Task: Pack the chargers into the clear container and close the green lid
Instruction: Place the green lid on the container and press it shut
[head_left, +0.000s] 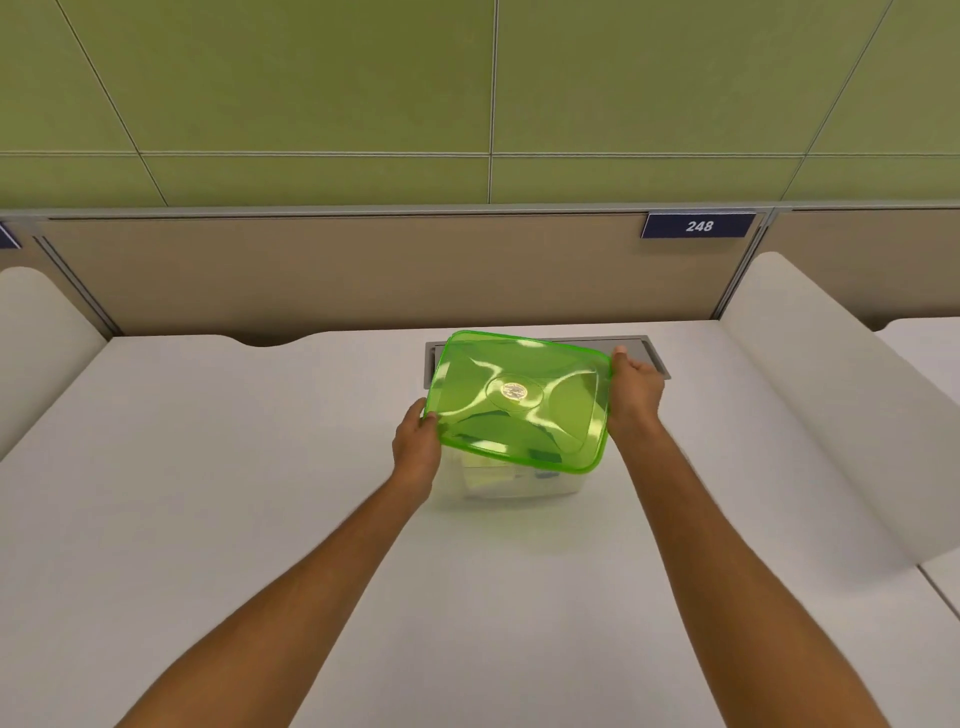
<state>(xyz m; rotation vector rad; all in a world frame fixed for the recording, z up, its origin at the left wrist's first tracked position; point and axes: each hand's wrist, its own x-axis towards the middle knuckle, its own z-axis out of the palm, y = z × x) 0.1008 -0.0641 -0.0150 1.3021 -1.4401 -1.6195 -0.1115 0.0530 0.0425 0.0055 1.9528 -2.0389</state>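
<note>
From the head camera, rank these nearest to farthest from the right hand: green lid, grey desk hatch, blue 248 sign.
1. green lid: held by its right edge in the right hand.
2. grey desk hatch: just behind the hand, set in the desk.
3. blue 248 sign: up on the partition, farthest.

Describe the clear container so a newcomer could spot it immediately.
On the white desk, just in front of the grey recessed panel, sits the clear container. It is the see-through tub directly beneath the green lid that both hands hold.
</note>
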